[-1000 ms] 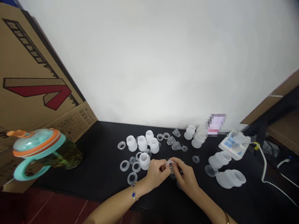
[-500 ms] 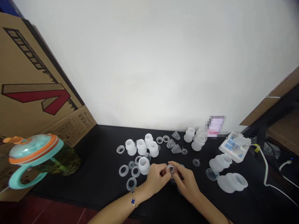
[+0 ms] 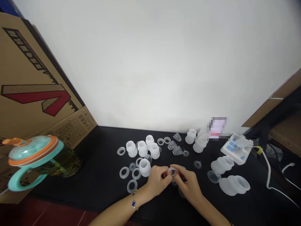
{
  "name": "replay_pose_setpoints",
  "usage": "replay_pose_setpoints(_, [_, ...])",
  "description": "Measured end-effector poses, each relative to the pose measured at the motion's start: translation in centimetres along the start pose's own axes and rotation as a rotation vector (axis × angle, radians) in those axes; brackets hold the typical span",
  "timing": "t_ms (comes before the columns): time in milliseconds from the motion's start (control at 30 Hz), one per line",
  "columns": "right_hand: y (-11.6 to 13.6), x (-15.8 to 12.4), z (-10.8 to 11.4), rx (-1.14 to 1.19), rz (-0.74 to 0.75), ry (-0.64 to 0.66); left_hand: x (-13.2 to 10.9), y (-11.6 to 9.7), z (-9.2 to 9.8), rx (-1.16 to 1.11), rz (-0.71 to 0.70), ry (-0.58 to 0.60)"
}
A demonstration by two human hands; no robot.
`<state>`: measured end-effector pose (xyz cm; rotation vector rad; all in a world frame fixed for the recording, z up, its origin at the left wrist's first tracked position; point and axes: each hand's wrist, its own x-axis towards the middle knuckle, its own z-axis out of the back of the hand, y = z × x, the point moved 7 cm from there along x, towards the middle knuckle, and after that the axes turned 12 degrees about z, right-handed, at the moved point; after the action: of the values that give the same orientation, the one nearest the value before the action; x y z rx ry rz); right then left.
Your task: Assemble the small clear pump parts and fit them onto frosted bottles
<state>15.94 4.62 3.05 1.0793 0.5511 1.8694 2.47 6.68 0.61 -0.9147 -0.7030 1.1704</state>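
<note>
light soft, even | wall (image 3: 141, 69) brightest, floor (image 3: 61, 212) dim | edges stretched (one patch (image 3: 217, 128) pixelated)

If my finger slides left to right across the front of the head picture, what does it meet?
Lidded cup, blue-charm bracelet, left hand, held clear plastic ring, right hand, frontmost white jar, white cable.

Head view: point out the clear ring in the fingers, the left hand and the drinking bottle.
Clear ring (image 3: 172, 169), head view: on its upper rim.
Left hand (image 3: 158, 179), head view: on the back of the hand.
Drinking bottle (image 3: 49, 156), head view: on its turquoise collar.
</note>
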Motion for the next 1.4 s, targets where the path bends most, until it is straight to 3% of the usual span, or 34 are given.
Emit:
replay_pose_setpoints(933, [-0.3,-0.2,0.0,-0.026,0.057,-0.003,0.3,-0.5,0.3,-0.097,0.044,0.008])
replay_pose_setpoints(1400, [-0.1,0.0,-0.1,-0.057,0.106,0.016,0.9,0.6,0.3,-0.041,0.122,-0.011])
